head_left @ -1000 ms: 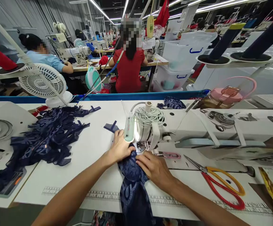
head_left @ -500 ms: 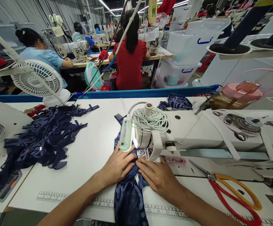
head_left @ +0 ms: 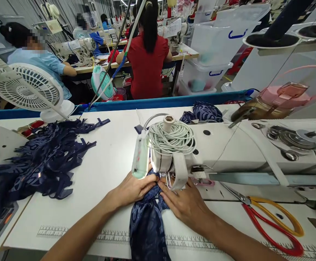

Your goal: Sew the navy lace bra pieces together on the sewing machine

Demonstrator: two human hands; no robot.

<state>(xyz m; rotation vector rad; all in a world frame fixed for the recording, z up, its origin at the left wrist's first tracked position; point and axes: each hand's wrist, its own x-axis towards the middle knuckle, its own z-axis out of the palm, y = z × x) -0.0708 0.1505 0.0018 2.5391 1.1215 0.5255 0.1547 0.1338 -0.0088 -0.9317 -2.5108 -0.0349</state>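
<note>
My left hand point(head_left: 132, 189) and my right hand point(head_left: 185, 204) press flat on a navy patterned fabric piece point(head_left: 147, 224) at the needle end of a white sewing machine point(head_left: 228, 152). The fingertips of both hands meet on the cloth just under the machine head, below a coil of white cable point(head_left: 172, 137). The fabric hangs down over the table's front edge. The needle itself is hidden behind the head.
A heap of navy fabric pieces point(head_left: 43, 159) lies to the left, a white fan point(head_left: 28, 90) behind it. Red-and-yellow scissors point(head_left: 269, 221) lie at the right, a pink bottle point(head_left: 280, 99) behind the machine. Other people sew at tables further back.
The view has moved closer to the machine head. Both hands have slid the fabric forward under it and now sit tighter together.
</note>
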